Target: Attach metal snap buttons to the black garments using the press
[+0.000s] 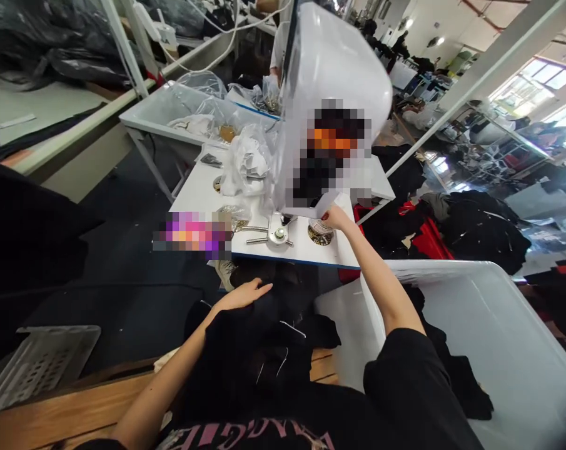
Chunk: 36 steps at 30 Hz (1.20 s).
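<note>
My left hand [245,295] lies low over the dark cloth [276,331] on my lap, its fingers stretched out flat. Reaching forward, my right hand [338,219] is at the lower edge of a large white machine housing [334,56]. Its fingers are curled, and what they grip, if anything, is hidden. Just beside them, a whitish cylindrical item [318,227] stands over a round hole in the white tabletop [339,247]. Between the hands, a round metal fitting [277,234] with spring-like arms sits on the tabletop.
A large white bin [493,275] with black cloth stands at my right. Black fabric is piled by a red crate [433,240]. Clear plastic bags [249,156] rest on the table, before a pale trough [146,112]. A grey plastic crate [52,356] lies at lower left.
</note>
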Motion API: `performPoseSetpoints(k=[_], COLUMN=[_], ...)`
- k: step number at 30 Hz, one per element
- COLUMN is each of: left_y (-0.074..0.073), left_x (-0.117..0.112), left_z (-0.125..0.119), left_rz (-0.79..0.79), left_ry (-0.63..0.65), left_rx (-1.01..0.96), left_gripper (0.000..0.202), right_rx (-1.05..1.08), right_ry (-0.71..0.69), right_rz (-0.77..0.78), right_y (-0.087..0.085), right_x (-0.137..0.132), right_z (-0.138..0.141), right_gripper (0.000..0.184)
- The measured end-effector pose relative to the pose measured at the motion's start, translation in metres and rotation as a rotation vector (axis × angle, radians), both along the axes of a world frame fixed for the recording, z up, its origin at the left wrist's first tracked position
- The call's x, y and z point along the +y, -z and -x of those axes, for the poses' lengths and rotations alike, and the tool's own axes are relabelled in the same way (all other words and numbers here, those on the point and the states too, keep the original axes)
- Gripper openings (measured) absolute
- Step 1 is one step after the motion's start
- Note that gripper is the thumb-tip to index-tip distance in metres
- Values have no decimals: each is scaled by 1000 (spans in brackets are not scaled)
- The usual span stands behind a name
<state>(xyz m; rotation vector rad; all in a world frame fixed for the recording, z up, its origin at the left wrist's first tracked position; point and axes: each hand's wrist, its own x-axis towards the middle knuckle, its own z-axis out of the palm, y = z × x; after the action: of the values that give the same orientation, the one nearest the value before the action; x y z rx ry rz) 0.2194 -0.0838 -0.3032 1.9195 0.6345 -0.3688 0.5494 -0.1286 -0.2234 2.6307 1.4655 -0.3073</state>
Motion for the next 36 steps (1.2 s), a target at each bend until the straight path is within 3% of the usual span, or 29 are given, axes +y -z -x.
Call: performPoseSetpoints(k=[3, 6, 8, 11, 14, 16, 20, 22, 26, 29, 32, 36], left_y=[-17, -25, -11, 29, 58, 62, 41, 22, -25, -53, -66, -65], left_x=[-6, -38, -66, -93, -93, -84, -70, -65, -56, -51, -51, -55], left_z=[6, 7, 4, -2, -7, -7, -6, -6, -9, -10, -6, 0], left_rz=[-66, -224, -249, -186, -128, -115, -263, -367, -403, -445, -467, -447], left_ry=[2, 163, 322, 466, 500, 472, 192, 0, -280, -318, -277, -227], left_rx=[-151, -444, -470, -321, -318, -358, -448, -554, -858, -996, -1048, -1084], left_gripper=[59, 51, 40, 29, 29, 32, 32, 29, 30, 39, 34, 24], right_rx=[-9, -15, -23, -45, -37, 14, 344, 643, 1184, 1403, 1515, 1577], right_ry=[2, 5, 34, 129, 193, 205, 288, 348, 422, 444, 474, 479], right_rz=[-4, -22, -38, -87, -239, -451, -1052, -1219, -1161, -1100, -1054, -993], right_y=[0, 2, 3, 3, -2, -7, -11, -9, -6, -6, -5, -1], right_x=[5, 8, 9, 9, 3, -9, -49, -72, -105, -116, -119, -125], right_z=[-2, -2, -1, -1, 0, 7, 52, 90, 165, 196, 208, 210], right_gripper=[22, 28, 32, 32, 20, 14, 13, 19, 21, 19, 19, 17])
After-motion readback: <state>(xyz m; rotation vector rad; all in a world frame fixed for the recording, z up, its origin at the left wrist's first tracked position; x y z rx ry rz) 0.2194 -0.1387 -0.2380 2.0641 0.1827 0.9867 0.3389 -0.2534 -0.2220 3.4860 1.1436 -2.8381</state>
